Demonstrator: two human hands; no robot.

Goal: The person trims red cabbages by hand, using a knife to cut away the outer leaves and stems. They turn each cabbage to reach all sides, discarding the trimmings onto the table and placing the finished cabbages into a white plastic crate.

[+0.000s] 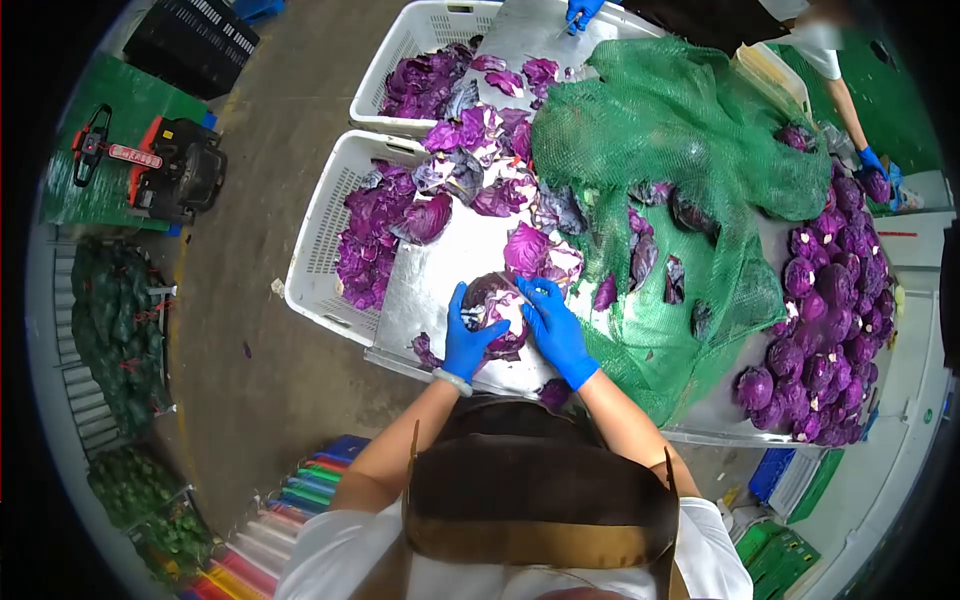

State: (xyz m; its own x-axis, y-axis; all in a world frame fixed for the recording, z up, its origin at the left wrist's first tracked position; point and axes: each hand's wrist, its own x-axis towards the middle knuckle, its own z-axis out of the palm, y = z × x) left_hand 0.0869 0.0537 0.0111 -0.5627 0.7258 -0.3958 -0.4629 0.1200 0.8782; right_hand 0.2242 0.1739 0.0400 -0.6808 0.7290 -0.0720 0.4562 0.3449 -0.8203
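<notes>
Between my two blue-gloved hands is a red cabbage (494,308), its pale leaf ribs facing up, held at the table's near edge. My left hand (468,340) wraps its left side with the thumb across the front. On the other side my right hand (553,328) grips the cabbage's right edge; part of its fingers is hard to make out. Just beyond lies another purple cabbage piece (526,248), among loose leaves and trimmings (478,150) on the metal table (425,275).
White crates (318,215) of purple leaves line the table's left side. Green netting (640,110) covers much of the right, beside heaped red cabbages (825,330). Co-workers' gloved hands (582,12) show at the far side. An engine-powered machine (175,165) stands at left.
</notes>
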